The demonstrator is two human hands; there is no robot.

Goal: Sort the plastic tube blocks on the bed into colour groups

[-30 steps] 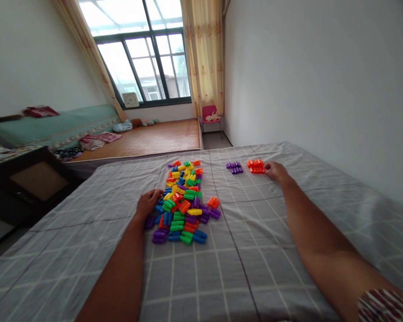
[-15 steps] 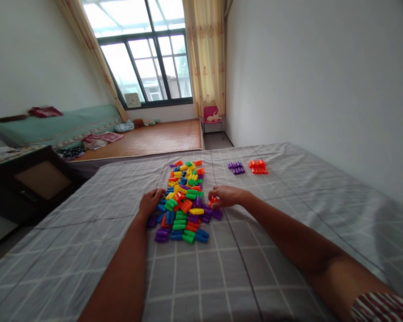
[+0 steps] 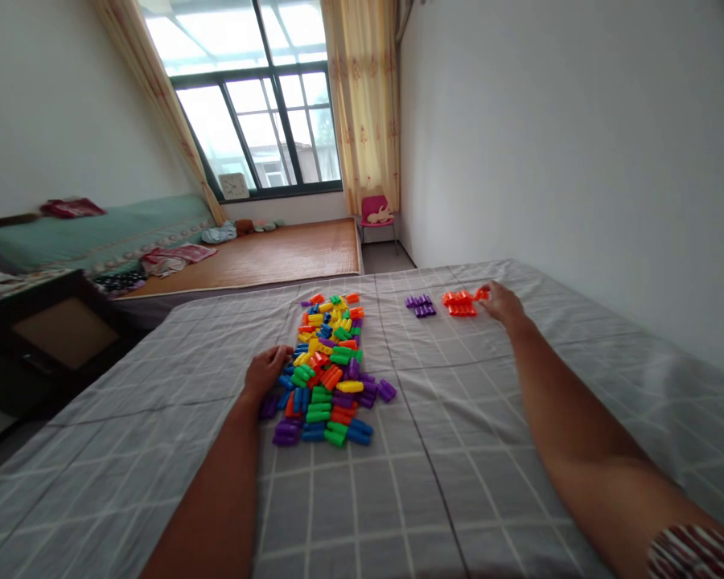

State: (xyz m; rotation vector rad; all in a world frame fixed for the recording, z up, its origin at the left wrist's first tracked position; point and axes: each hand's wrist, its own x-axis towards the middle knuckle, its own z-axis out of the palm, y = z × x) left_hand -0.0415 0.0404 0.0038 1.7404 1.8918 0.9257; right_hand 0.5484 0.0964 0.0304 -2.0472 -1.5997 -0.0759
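A long pile of plastic pieces in purple, blue, green, yellow and orange (image 3: 319, 394) lies on the grey checked sheet (image 3: 362, 498). At the pile's left edge rests my left hand (image 3: 269, 370), fingers bent together beside blue pieces; whether it grips one is hidden. Farther right, my right hand (image 3: 502, 304) pinches an orange piece (image 3: 481, 295) at the right end of the orange group (image 3: 459, 303). A small purple group (image 3: 421, 305) sits just left of the orange one.
Beyond the sheet's far edge stands a low bed with a brown mat (image 3: 290, 251). A dark cabinet (image 3: 66, 338) is at the left, a pink chair (image 3: 376, 211) by the curtain, and a white wall (image 3: 567, 161) runs along the right.
My right hand has moved from the pile's right side, right and away, to the orange group, carrying an orange piece. My left hand has stayed by the pile. The view has shifted slightly.
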